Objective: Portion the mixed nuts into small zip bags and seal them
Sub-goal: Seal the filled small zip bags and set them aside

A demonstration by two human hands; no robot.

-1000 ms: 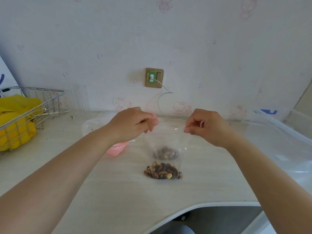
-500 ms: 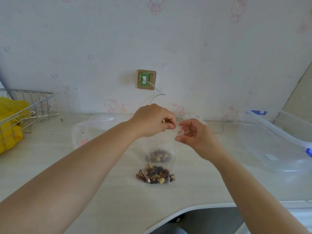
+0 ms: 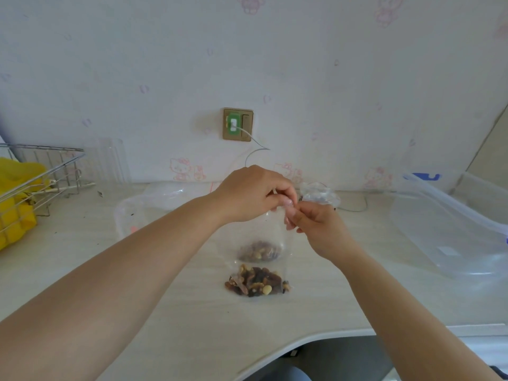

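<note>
Pinching zip bag [image 3: 270, 229] top, both hands' [image 3: 254, 195] [image 3: 320, 229] closed grips; nuts [image 3: 259, 251] hanging below.

A home, likely a child's room or kitchen corner. Cartoon-cat wallpaper [image 3: 180, 169] covers the wall behind a pale table [image 3: 192, 312]. A wire rack [image 3: 41, 171] and wall socket [image 3: 238, 124] show too.

We face a pale wall [image 3: 302, 64] papered with faint pink cartoon cats. A brass-coloured socket plate [image 3: 238, 124] sits low on it, with a green plug [image 3: 233, 122] and a thin white cable [image 3: 255, 149] trailing down. Below runs a light wood-grain counter [image 3: 192, 312] with a curved front edge. Soft, even daylight fills the room. At the far right, a beige surface [image 3: 494, 149] meets the wall.
</note>
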